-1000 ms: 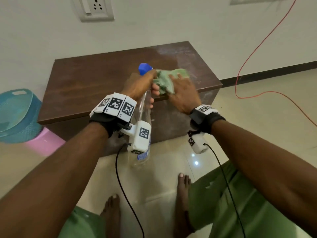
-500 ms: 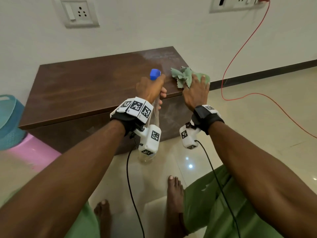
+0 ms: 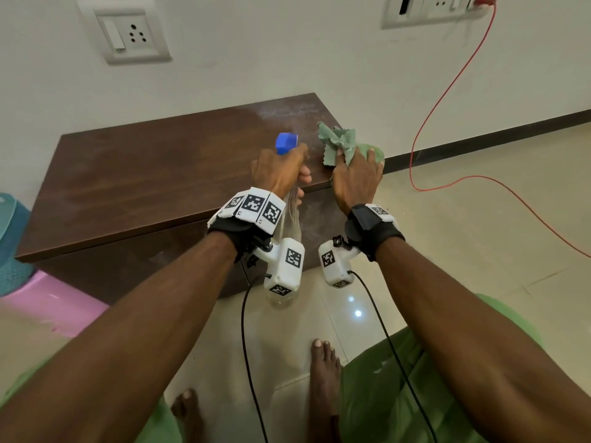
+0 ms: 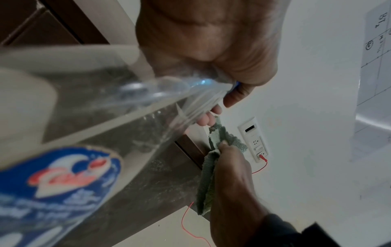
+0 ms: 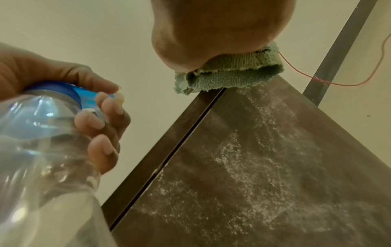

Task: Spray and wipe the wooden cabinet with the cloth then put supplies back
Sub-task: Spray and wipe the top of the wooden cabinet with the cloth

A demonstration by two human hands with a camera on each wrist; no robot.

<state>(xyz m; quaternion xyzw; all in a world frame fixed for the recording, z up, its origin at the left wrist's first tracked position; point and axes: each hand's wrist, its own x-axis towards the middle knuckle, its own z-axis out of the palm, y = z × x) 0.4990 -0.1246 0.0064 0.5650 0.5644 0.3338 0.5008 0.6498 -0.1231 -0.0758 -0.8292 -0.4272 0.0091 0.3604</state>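
Cloth (image 3: 343,145) pressed by right hand (image 3: 356,179) at cabinet (image 3: 153,174) top's near right corner; bottle (image 4: 110,107) gripped at neck by left hand (image 3: 278,174). Risk: cloth dragged off edge, dusty front missed

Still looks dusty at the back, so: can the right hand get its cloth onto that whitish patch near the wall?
Probably yes. The right hand presses the green cloth at the cabinet top's right front edge, and bare wood lies between it and the whitish patch.
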